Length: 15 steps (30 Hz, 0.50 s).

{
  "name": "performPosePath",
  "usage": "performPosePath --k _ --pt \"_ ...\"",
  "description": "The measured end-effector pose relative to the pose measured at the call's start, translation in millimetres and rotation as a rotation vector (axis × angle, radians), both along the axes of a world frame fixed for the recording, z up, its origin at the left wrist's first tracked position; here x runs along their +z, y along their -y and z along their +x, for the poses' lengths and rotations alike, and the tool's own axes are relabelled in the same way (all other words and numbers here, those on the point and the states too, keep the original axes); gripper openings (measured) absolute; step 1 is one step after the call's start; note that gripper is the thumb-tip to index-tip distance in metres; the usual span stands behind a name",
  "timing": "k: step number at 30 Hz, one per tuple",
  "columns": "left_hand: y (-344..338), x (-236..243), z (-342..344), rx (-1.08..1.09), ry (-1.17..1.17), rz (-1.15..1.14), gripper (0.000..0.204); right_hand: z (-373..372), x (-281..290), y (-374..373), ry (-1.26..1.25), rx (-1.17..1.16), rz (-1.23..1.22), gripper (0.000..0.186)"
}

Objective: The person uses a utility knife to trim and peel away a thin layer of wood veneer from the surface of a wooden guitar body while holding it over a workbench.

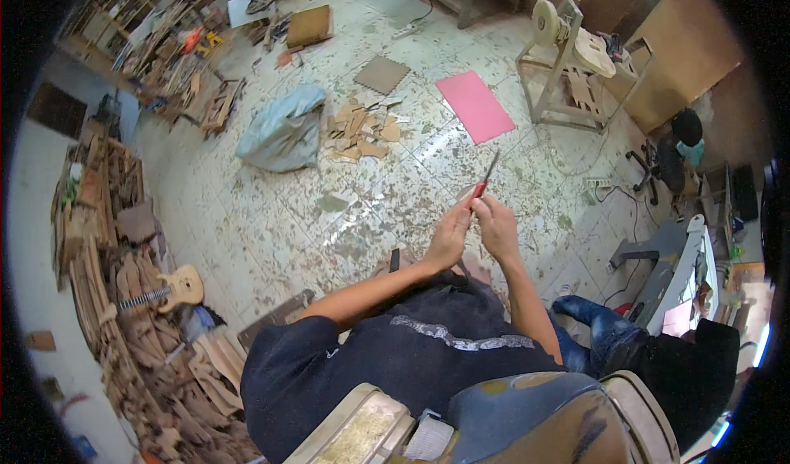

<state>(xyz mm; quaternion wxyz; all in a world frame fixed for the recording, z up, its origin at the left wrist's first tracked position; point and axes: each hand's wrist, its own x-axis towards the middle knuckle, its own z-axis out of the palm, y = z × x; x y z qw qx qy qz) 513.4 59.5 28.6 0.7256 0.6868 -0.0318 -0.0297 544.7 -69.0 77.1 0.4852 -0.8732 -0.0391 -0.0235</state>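
In the head view, my left hand (448,237) and my right hand (497,227) are raised in front of my body, close together with fingers closed around a red-handled tool (478,190). Its thin dark blade (493,165) points away from me, up and slightly right. The hands hide the lower part of the tool and whatever else may lie between the fingers. Beyond them on the tiled floor are a pink sheet (475,106) and a heap of wood offcuts (358,126).
An electric guitar (179,291) and stacked wood pieces (107,250) line the left. A plastic bag (280,130) lies ahead. A wooden machine stand (543,85) and power strip (601,183) are at right. A person in jeans (597,332) is close on my right.
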Motion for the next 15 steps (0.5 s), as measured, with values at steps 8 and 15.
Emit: performPosePath --k 8,15 --pt "3.4 -19.9 206.1 -0.157 0.022 -0.085 0.045 181.6 -29.9 7.0 -0.029 -0.100 0.282 0.029" --pt "-41.9 -26.5 423.2 -0.207 0.066 0.213 0.048 426.4 -50.0 -2.2 -0.126 -0.052 0.592 0.024"
